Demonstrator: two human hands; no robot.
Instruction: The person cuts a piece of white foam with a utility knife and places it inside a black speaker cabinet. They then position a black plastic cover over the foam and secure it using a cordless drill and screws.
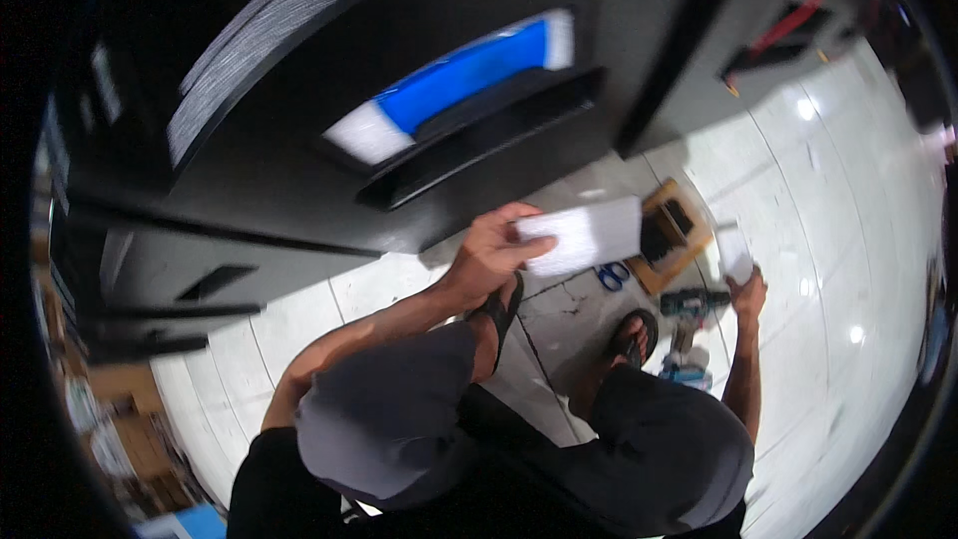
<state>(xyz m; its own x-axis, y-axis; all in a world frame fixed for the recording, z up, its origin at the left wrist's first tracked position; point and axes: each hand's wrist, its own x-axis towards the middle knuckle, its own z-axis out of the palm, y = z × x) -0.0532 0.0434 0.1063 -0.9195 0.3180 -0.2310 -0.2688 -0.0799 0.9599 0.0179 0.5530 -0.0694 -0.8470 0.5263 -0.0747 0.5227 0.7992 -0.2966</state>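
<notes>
Wooden box holds dark bits; left fingers pinch white card, right fingers white piece

- no text, label, number or sign can be read
- white card, three o'clock: nothing legible
- blue-and-white strip, twelve o'clock: nothing legible
- brown cartons, eight o'clock: too blurred to read

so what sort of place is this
Probably a workshop or a similar indoor work area: a drill, scissors and a wooden box sit on the tiled floor.
</notes>
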